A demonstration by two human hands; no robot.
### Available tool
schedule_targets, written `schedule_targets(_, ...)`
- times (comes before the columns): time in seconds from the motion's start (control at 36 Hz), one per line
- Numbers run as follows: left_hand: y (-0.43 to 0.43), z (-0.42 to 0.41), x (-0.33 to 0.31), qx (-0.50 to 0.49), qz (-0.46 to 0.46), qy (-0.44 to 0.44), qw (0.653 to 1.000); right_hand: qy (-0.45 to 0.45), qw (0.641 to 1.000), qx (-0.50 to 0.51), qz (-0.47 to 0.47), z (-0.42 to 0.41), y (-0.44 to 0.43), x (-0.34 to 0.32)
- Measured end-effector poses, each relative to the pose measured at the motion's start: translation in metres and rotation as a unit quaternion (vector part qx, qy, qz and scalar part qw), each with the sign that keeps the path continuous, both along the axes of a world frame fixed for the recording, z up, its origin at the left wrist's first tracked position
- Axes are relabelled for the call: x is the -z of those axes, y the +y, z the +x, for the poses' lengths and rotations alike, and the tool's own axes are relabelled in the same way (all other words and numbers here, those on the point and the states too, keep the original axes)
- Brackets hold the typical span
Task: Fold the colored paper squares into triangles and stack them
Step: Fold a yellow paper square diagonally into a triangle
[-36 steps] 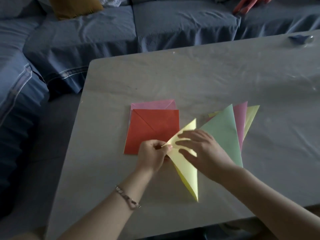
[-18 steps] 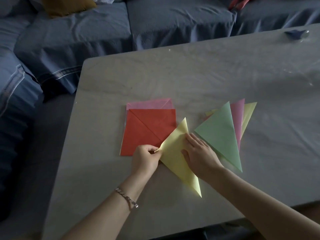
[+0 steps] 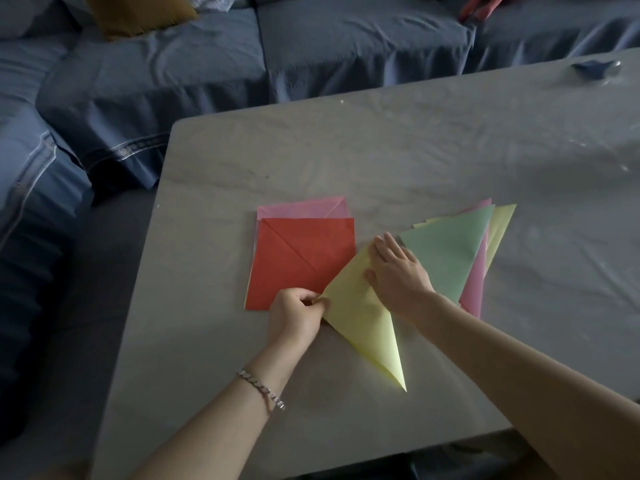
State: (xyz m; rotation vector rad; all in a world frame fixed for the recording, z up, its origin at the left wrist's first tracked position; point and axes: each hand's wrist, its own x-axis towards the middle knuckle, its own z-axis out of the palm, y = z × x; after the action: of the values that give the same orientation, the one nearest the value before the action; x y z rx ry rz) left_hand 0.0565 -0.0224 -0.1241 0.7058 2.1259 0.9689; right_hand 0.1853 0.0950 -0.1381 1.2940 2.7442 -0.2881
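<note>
**Q:** Step in hand?
**A:** Creasing, by the look of it. Shows a folded yellow triangle (image 3: 360, 317) flat on the surface (image 3: 346, 161), between a red square (image 3: 298, 258) and a green triangle (image 3: 446, 251), overlapping the red square's near corner.

**Q:** Fingers?
**A:** On the left hand (image 3: 294, 315), curled, pinching the yellow triangle's left corner. On the right hand (image 3: 398, 271), straight, pressed flat on its upper part, grasping nothing.

**Q:** Elsewhere?
**A:** Shows a pink square (image 3: 301, 209) under the red square, both open. Also shows a pink triangle (image 3: 472, 292) and a pale triangle (image 3: 500, 230) fanned under the green triangle.

**Q:** Next move?
**A:** Probably calls for carrying the yellow triangle onto the green triangle, corners matched, then taking the red square. Risks dragging the red square along, given the overlap.
</note>
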Motion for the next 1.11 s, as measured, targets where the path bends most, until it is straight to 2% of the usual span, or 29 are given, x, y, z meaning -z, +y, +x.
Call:
schedule_targets(0.36, 0.0, 0.0, 0.005, -0.004, 0.013, 0.006, 1.0, -0.048, 0.987, -0.151, 0.03, 0.079, -0.047, 0.011)
schedule_targets(0.47, -0.001, 0.001, 0.005, -0.007, 0.014, 0.008, 1.0, -0.037, 0.98, -0.187, -0.047, 0.084, -0.05, 0.001)
schedule_targets(0.56, -0.002, 0.001, 0.004, -0.039, 0.034, -0.015, 0.999, -0.055, 0.969, -0.157, -0.181, 0.084, -0.058, -0.017)
schedule_targets(0.58, -0.002, 0.0, 0.003, -0.052, 0.047, -0.021, 0.997, -0.017, 0.968, -0.132, -0.211, 0.083, -0.061, -0.021)
schedule_targets(0.64, -0.003, -0.001, -0.001, -0.076, 0.075, -0.053, 0.993, 0.12, 0.952, -0.053, -0.278, 0.081, -0.067, -0.03)
schedule_targets(0.67, -0.003, 0.0, -0.006, -0.082, 0.092, -0.083, 0.989, 0.199, 0.926, 0.002, -0.322, 0.078, -0.068, -0.035)
schedule_targets(0.75, -0.001, 0.007, -0.019, -0.072, 0.143, -0.152, 0.975, 0.426, 0.791, 0.142, -0.417, 0.071, -0.067, -0.044)
schedule_targets(0.78, 0.001, 0.009, -0.023, -0.064, 0.157, -0.162, 0.972, 0.464, 0.766, 0.179, -0.408, 0.069, -0.065, -0.045)
schedule_targets(0.83, 0.004, 0.011, -0.03, -0.018, 0.184, -0.158, 0.97, 0.505, 0.744, 0.238, -0.367, 0.066, -0.059, -0.045)
schedule_targets(0.89, 0.005, 0.005, -0.031, 0.085, 0.214, -0.081, 0.97, 0.532, 0.733, 0.281, -0.319, 0.068, -0.049, -0.044)
schedule_targets(0.94, 0.007, -0.009, -0.026, 0.22, 0.172, 0.086, 0.957, 0.54, 0.735, 0.321, -0.256, 0.072, -0.035, -0.045)
schedule_targets(0.97, 0.007, -0.018, -0.023, 0.291, 0.12, 0.19, 0.93, 0.535, 0.742, 0.338, -0.223, 0.076, -0.027, -0.047)
schedule_targets(1.03, 0.005, -0.033, -0.015, 0.392, -0.001, 0.352, 0.85, 0.499, 0.769, 0.363, -0.169, 0.084, -0.015, -0.048)
schedule_targets(1.06, 0.004, -0.039, -0.011, 0.414, -0.039, 0.385, 0.824, 0.463, 0.794, 0.367, -0.142, 0.089, -0.01, -0.047)
schedule_targets(1.11, 0.002, -0.046, -0.004, 0.409, -0.071, 0.368, 0.832, 0.366, 0.857, 0.355, -0.082, 0.096, -0.007, -0.043)
